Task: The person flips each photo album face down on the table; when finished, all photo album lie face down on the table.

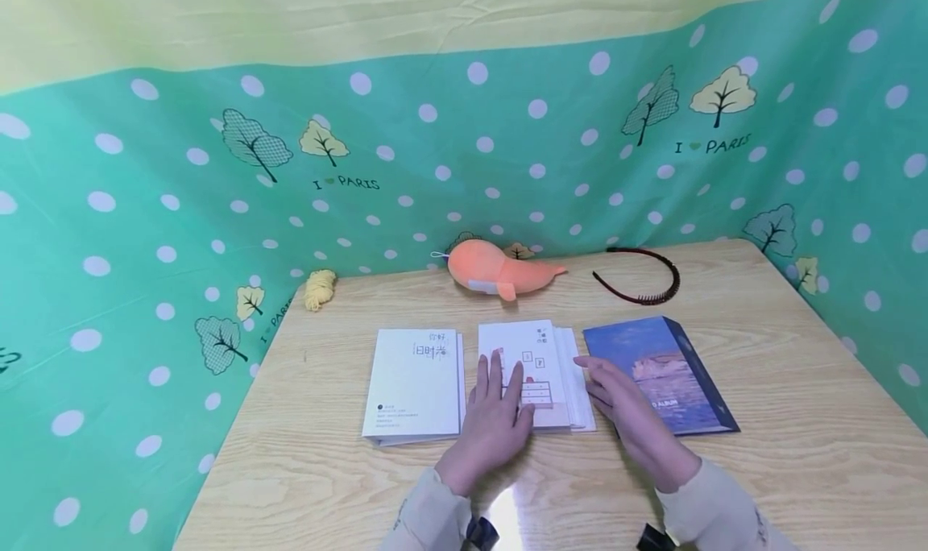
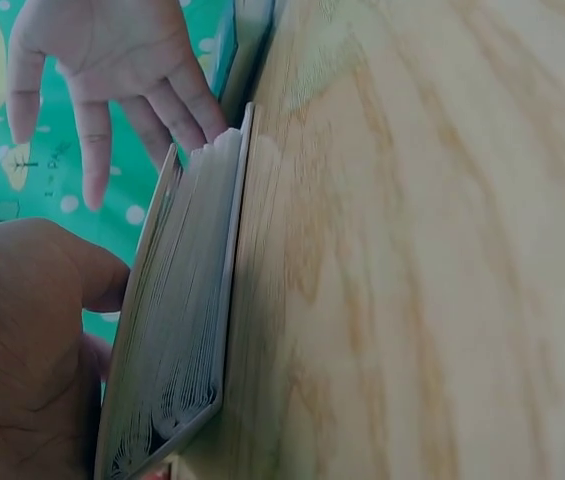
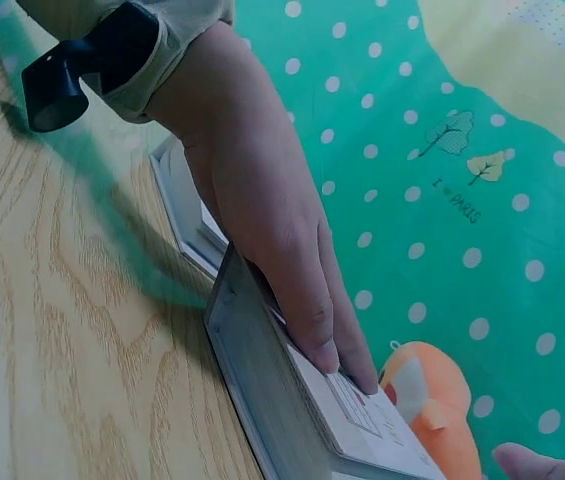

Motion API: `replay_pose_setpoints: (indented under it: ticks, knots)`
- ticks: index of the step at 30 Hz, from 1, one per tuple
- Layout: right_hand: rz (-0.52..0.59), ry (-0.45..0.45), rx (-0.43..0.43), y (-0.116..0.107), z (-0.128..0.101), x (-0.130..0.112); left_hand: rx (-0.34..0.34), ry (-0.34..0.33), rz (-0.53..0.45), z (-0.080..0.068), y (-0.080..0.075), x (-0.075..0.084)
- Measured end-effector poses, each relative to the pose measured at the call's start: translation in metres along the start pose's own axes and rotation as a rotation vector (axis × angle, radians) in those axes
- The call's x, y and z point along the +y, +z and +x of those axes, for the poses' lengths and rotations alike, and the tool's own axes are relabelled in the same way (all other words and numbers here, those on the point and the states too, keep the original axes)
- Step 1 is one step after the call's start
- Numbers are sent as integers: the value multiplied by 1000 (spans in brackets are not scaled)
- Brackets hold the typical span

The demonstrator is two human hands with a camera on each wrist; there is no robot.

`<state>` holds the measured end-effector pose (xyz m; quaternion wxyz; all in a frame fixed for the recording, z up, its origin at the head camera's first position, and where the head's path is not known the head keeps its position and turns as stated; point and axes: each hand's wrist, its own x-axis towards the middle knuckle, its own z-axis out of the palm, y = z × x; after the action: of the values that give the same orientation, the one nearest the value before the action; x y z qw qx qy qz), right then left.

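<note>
A white photo album with a small drawing of drawers on its cover lies in the middle of the table. My left hand rests on that cover with its fingers spread and fairly straight. In the left wrist view the stacked pages show along the album's edge, between its two covers. My right hand hovers at the album's right edge, partly over a blue photo album; its fingers are extended and grasp nothing. The palm of the right hand faces the pages in the left wrist view.
Left of the middle album lies another white album. Behind the albums are an orange plush whale, a dark toothed headband and a yellow yarn bundle. A green dotted cloth hangs around the wooden table.
</note>
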<state>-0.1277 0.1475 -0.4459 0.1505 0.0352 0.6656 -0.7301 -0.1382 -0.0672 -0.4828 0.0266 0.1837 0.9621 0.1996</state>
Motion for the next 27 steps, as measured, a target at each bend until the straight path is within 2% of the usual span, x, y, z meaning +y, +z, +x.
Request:
replay_pose_setpoints:
  ticks: [16, 21, 27]
  knots:
    - [36, -72, 24, 4, -6, 1, -32, -11, -21, -1, 1, -5]
    - [22, -112, 50, 5, -8, 0, -29, -20, -59, -1, 1, -7]
    - [34, -109, 66, 6, -8, -2, -26, -23, -109, -1, 0, -8]
